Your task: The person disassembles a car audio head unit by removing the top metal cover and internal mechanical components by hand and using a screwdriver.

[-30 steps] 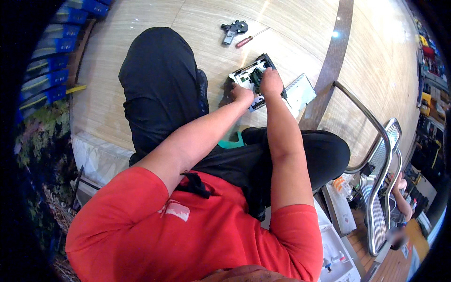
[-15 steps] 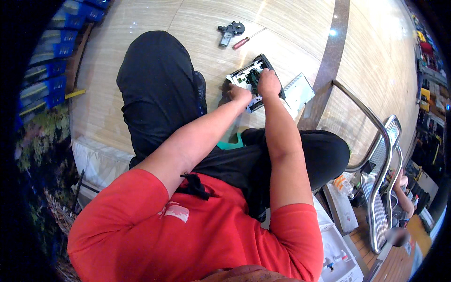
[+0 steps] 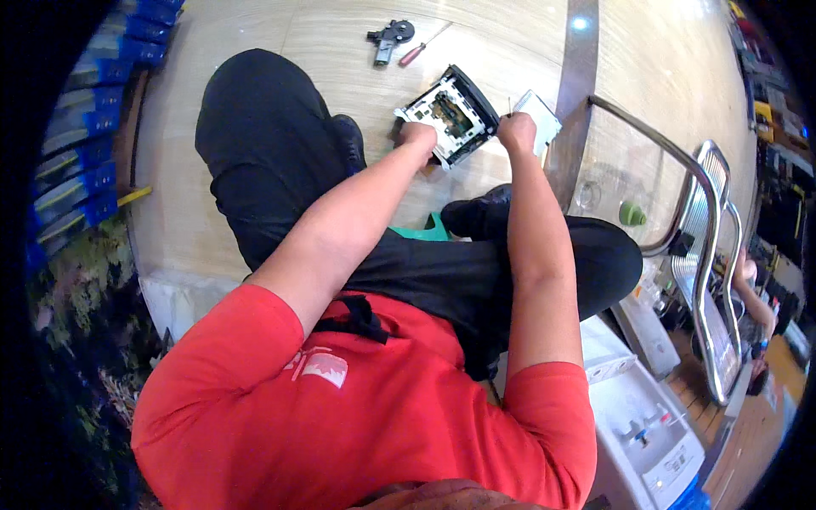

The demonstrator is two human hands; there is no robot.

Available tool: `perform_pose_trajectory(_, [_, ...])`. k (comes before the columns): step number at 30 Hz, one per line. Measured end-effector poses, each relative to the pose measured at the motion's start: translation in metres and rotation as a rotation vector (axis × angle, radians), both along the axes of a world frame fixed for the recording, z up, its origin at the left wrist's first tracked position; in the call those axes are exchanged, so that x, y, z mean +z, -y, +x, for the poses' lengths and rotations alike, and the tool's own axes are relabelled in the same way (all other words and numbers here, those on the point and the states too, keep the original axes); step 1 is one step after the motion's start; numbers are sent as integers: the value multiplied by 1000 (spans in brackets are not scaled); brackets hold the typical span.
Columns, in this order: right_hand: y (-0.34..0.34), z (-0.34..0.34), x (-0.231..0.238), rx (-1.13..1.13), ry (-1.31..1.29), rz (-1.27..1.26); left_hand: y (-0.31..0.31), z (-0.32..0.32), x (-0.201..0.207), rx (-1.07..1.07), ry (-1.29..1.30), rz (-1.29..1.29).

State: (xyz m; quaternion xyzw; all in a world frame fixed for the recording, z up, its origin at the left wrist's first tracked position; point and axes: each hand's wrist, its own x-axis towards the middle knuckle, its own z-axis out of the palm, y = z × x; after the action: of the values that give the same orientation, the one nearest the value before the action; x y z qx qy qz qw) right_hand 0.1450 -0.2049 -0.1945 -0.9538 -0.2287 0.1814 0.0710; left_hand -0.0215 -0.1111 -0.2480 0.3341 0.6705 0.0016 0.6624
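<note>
An opened electronic unit (image 3: 463, 98), boxy with a pale metal frame, a dark front and green circuitry inside, lies on the floor ahead of me. My left hand (image 3: 418, 138) is closed on its near left edge, the fingertips partly hidden. Just off the unit's right side, my right hand (image 3: 517, 133) is closed, with a thin shaft-like tool sticking up from it. Beside that hand lies a flat whitish metal cover plate (image 3: 544, 119). Farther off, a screwdriver (image 3: 412, 55) with a red handle rests near a black and grey motor-like part (image 3: 389, 38).
A curved chrome tube frame (image 3: 671, 149) stands at the right, with a green-lidded clear container (image 3: 631, 212) near it. A white moulded tray (image 3: 629, 408) lies by my right side. Blue boxes (image 3: 89, 140) line the left. Another person's arm (image 3: 752, 293) shows far right.
My right hand has lifted out of the unit's interior and moved right, beside the cover plate. My left hand stays at the unit's left edge. The whole view has shifted slightly.
</note>
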Motion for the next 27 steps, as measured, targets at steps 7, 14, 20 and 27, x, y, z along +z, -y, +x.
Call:
perform_pose_trajectory(7, [38,-55,-78,-491,-391,170,-21,-8,3,-184,20,-12])
perform_pose_trajectory(14, [25,-64,-70,-465,-572,330,-29,-12,-8,-211,52,-19])
perform_pose_trajectory(20, [1,-81,-63,-595,-786,401,-41,-21,-19,-330,66,-133])
perform_pose_trajectory(27, [6,-71,-98,-601,-756,399,-46,-20,-1,-481,-44,-115])
